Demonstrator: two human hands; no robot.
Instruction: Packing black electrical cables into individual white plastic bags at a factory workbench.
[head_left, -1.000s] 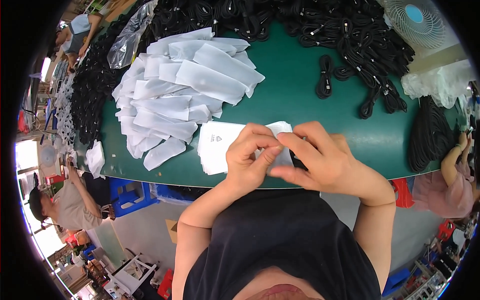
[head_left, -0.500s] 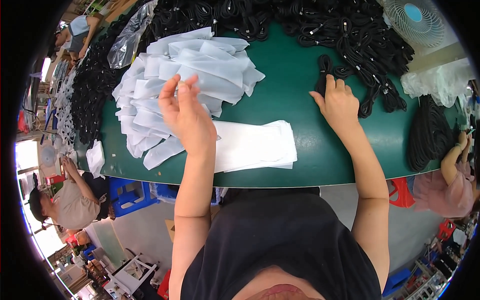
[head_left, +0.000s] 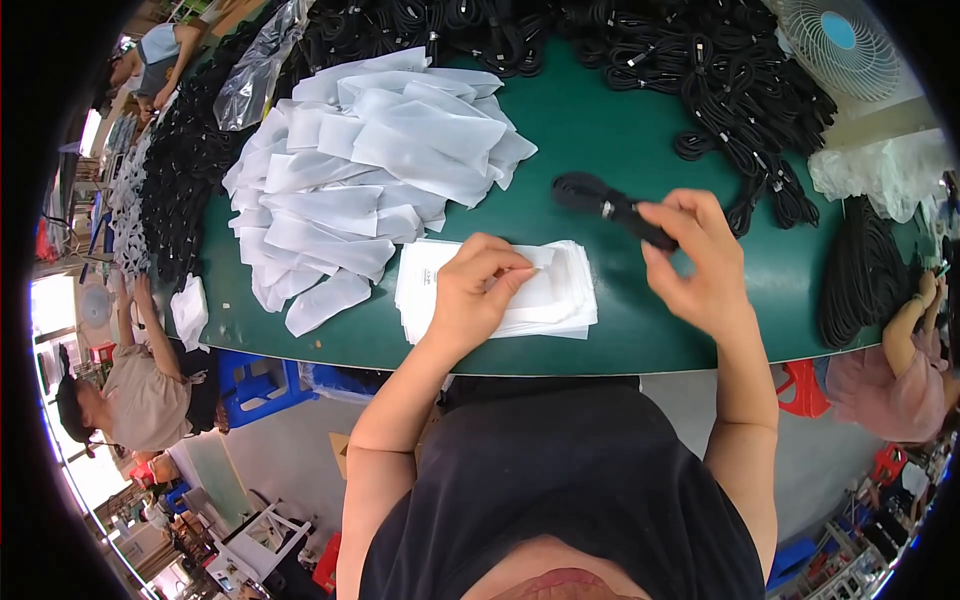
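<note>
My left hand (head_left: 478, 293) is over a stack of flat white plastic bags (head_left: 570, 300) at the table's near edge. Its thumb and forefinger pinch the edge of the top bag (head_left: 540, 285). To the right, my right hand (head_left: 700, 262) grips one end of a coiled black cable (head_left: 590, 193), bundled about its middle. The cable is held above the green table, its free end pointing left toward the stack. Left of the stack spreads a large heap of filled, frosted white bags (head_left: 380, 150).
More coiled black cables (head_left: 700, 80) are piled along the far side. A fan (head_left: 838, 45) and clear plastic bags (head_left: 880, 175) stand at the far right. A thick black cable bundle (head_left: 860, 270) hangs over the right edge. Co-workers sit at left (head_left: 140, 390) and right (head_left: 890, 380).
My left hand has come down from beside the heap onto the bag stack and pinched the top bag. My right hand has picked a coiled cable off the table and brought it nearer.
</note>
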